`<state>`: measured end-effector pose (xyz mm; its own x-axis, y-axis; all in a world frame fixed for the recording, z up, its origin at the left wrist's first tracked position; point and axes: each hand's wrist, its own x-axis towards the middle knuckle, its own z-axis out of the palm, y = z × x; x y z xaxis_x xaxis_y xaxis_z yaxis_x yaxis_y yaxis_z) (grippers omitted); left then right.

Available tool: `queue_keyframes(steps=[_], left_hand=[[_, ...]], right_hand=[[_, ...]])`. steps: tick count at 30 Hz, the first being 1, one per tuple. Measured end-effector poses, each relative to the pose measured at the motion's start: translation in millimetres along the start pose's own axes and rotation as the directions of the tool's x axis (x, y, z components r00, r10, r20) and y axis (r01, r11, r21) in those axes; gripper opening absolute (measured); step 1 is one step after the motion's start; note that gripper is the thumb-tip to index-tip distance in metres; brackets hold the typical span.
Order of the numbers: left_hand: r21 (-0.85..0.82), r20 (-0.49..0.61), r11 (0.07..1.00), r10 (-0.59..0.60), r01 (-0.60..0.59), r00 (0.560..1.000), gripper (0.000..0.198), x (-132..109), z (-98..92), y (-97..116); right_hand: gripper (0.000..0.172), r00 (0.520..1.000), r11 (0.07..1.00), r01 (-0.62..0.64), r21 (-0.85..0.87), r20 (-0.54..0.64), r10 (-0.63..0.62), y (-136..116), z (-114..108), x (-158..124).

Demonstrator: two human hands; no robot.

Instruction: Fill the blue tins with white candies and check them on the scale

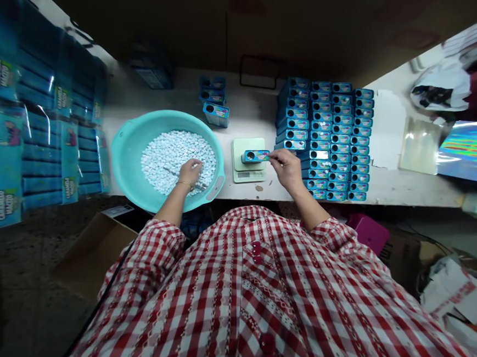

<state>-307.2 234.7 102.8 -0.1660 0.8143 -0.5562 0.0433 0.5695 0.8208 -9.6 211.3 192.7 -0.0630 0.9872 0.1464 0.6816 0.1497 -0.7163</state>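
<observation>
A turquoise plastic basin [128,170] holds a heap of small white candies [166,151]. Over the right part of that heap is my left hand [190,172], its fingers curled together; what they hold, if anything, is too small to make out. A pale green kitchen scale [238,148] stands to the right of the basin, with a small blue candy box [255,155] on its platform. My right hand [288,168] pinches the right end of this box between thumb and fingers. A thin dark streak, perhaps a utensil, shows among the candies.
Rows of blue candy boxes [334,138] stand close on the right. A few more boxes [216,114] are behind the scale. Wrapped blue packs [44,122] pile up at the left. A cardboard surface [227,31] overhangs the back of the white table [249,106].
</observation>
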Motion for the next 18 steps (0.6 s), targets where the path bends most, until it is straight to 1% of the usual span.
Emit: queue_keyframes(steps=[1, 2, 3, 4, 6, 8, 11, 12, 13, 14, 15, 16, 18], left_hand=[[-0.169, -0.006, 0.982, -0.082, 0.08, 0.997, 0.007, -4, -1.8, 3], [-0.335, 0.025, 0.93, -0.155, 0.154, 0.988, 0.006, -9, -3.7, 7], [-0.478, 0.082, 0.851, -0.202, 0.216, 0.976, 0.005, -14, -5.4, 12], [-0.589, 0.15, 0.763, -0.221, 0.266, 0.964, 0.004, -20, -7.2, 16], [-0.72, 0.245, 0.614, -0.21, 0.323, 0.946, 0.008, -30, -10.6, 23], [-0.773, 0.268, 0.54, -0.199, 0.333, 0.943, 0.018, -37, -13.6, 28], [-0.801, 0.26, 0.496, -0.215, 0.335, 0.941, 0.028, -43, -15.9, 30], [-0.804, 0.266, 0.485, -0.224, 0.344, 0.938, 0.029, -44, -15.3, 30], [-0.803, 0.278, 0.477, -0.233, 0.358, 0.932, 0.03, -45, -13.8, 31], [-0.795, 0.296, 0.473, -0.244, 0.38, 0.923, 0.029, -47, -11.3, 32], [-0.783, 0.311, 0.476, -0.261, 0.402, 0.914, 0.028, -50, -7.9, 33], [-0.77, 0.314, 0.483, -0.281, 0.416, 0.907, 0.027, -53, -3.8, 34], [-0.752, 0.29, 0.507, -0.32, 0.422, 0.902, 0.024, -61, 5.0, 36]], right_hand=[[0.014, 0.999, 1.0, 0.018, -0.014, 0.037, -0.017, -2, 5, 3], [0.015, 0.997, 0.999, 0.035, -0.028, 0.075, -0.033, -5, 10, 7], [0.016, 0.993, 0.998, 0.052, -0.041, 0.113, -0.047, -7, 15, 11], [0.016, 0.987, 0.996, 0.069, -0.053, 0.148, -0.061, -8, 19, 15], [0.017, 0.977, 0.992, 0.101, -0.076, 0.195, -0.085, -10, 25, 21], [0.018, 0.979, 0.988, 0.107, -0.109, 0.184, -0.086, -8, 25, 23], [0.02, 0.994, 0.985, 0.062, -0.161, 0.096, -0.047, -3, 18, 16], [0.021, 0.995, 0.985, 0.055, -0.166, 0.088, -0.041, -3, 17, 10], [0.021, 0.993, 0.985, 0.066, -0.159, 0.108, -0.049, -6, 18, 4], [0.021, 0.985, 0.985, 0.099, -0.138, 0.157, -0.077, -12, 21, -3], [0.022, 0.966, 0.983, 0.151, -0.105, 0.226, -0.124, -21, 27, -9], [0.022, 0.935, 0.975, 0.212, -0.064, 0.302, -0.184, -33, 36, -15], [0.025, 0.849, 0.942, 0.335, -0.002, 0.434, -0.301, -62, 58, -21]])
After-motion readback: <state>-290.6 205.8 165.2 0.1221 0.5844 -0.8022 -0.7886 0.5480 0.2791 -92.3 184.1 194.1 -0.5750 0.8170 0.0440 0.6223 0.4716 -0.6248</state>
